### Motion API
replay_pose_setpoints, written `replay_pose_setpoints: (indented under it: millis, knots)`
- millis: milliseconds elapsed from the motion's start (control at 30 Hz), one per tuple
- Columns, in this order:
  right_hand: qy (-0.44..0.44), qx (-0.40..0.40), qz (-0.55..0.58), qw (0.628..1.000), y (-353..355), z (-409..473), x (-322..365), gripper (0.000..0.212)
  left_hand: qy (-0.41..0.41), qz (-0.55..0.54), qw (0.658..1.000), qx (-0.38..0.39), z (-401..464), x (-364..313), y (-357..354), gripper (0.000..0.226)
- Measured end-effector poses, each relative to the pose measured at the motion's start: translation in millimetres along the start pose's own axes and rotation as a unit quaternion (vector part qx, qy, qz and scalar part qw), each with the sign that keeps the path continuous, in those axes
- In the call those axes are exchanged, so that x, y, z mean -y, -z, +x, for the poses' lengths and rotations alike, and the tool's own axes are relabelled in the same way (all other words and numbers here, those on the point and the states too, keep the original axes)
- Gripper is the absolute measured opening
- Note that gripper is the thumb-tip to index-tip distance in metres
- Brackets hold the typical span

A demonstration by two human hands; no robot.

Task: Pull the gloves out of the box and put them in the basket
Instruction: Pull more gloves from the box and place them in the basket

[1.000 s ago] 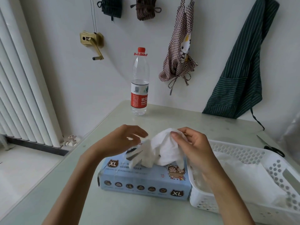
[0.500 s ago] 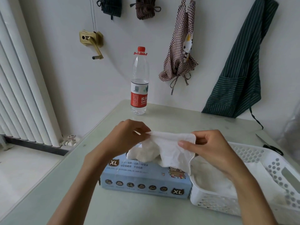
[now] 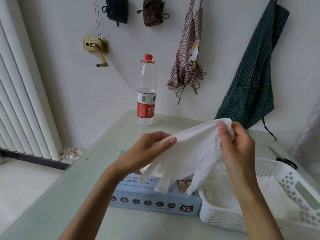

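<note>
White glove [image 3: 194,153] stretched between both hands, above the box [image 3: 154,198]. Left hand [image 3: 147,153] pinches one cuff corner, right hand [image 3: 237,146] pinches the other, higher up. Thin, crinkly, floppy material; fingers dangle below the hands. Blue cardboard box partly hidden behind the glove. White perforated plastic basket [image 3: 290,181] under the right forearm, cut off at the frame edge, with more white gloves inside.

Glove [image 3: 194,153]: thin, matt, crinkled white film. Box [image 3: 155,200]: printed blue cardboard, slight sheen. Basket [image 3: 294,187]: white perforated plastic, smooth. Bottle [image 3: 146,94]: clear glossy plastic, red cap. Counter [image 3: 52,205]: pale, smooth, faintly reflective. Aprons [image 3: 256,70]: woven cloth.
</note>
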State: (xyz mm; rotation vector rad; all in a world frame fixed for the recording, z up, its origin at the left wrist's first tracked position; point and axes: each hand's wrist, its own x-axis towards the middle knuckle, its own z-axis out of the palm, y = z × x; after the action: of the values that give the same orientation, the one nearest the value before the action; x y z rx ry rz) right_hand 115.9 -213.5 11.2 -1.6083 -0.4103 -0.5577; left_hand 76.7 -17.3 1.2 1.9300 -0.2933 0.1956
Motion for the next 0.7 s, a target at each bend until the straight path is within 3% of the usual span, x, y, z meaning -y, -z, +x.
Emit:
replay_pose_setpoints:
  millis: [200,300,433,600,700]
  knots:
    - [0.039,-0.028,-0.047,0.998,21,6,6,0.030,-0.025,0.038,0.998,-0.042,5,5,4,0.034]
    - [0.054,-0.022,-0.074,0.996,43,14,22,0.036,-0.043,0.068,0.996,-0.029,12,-14,1,0.023]
    - [0.101,-0.025,-0.128,0.986,70,32,37,0.028,-0.071,0.079,0.992,-0.062,33,-38,-17,0.023]
    - [0.165,-0.088,-0.256,0.948,100,44,52,0.022,-0.013,-0.084,0.991,-0.103,57,-59,-78,0.024]
    - [0.173,-0.086,-0.311,0.931,105,43,52,0.024,-0.003,-0.125,0.979,-0.162,58,-63,-109,0.030]
